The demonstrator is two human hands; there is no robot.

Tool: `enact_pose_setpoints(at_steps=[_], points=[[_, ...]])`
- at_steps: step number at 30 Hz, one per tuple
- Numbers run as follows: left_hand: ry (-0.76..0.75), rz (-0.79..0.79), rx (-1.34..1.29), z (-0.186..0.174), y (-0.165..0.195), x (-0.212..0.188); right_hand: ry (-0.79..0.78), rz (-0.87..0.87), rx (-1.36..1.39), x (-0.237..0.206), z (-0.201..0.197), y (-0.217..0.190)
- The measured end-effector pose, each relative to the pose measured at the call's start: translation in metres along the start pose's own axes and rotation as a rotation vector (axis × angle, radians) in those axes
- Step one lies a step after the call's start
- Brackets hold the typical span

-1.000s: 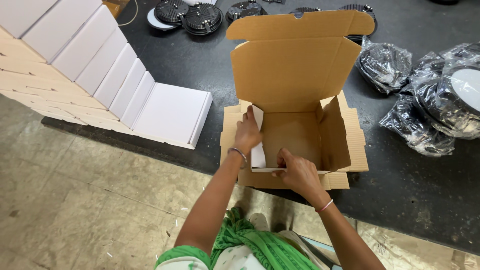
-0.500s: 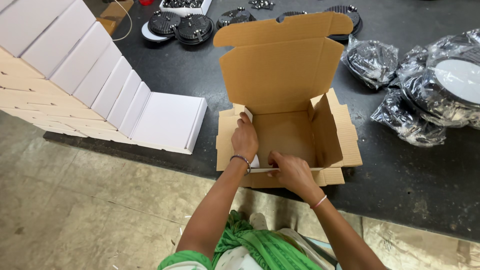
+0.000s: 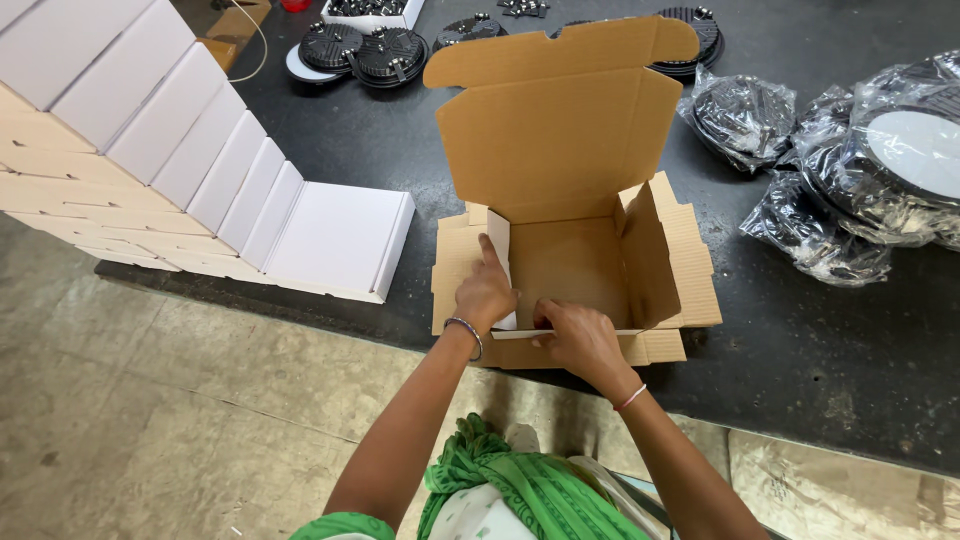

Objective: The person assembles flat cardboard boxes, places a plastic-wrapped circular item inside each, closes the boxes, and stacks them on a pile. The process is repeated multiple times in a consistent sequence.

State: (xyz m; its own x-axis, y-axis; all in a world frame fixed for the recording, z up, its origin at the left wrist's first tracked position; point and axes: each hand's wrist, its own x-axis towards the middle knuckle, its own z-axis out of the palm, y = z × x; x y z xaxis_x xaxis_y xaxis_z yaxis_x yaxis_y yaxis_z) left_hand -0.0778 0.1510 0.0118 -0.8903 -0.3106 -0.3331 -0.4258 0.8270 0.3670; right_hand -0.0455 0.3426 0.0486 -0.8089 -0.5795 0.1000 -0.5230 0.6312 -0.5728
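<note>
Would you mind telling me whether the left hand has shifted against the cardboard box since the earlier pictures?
Hardly: the left hand presses the cardboard box at its left inner flap, as before, index finger pointing up.
</note>
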Motion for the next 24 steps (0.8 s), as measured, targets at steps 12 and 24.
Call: enact_pose_setpoints(at_steps=[12,24], points=[[0.056,0.196,-0.171,0.010,-0.026,-0.004,0.006,-0.034,-0.007,0.001,0.000,0.002],[0.306,0.171,-0.043,0.040,-0.022,-0.008,0.005,-0.071,-0.017,0.002,0.005,0.005]])
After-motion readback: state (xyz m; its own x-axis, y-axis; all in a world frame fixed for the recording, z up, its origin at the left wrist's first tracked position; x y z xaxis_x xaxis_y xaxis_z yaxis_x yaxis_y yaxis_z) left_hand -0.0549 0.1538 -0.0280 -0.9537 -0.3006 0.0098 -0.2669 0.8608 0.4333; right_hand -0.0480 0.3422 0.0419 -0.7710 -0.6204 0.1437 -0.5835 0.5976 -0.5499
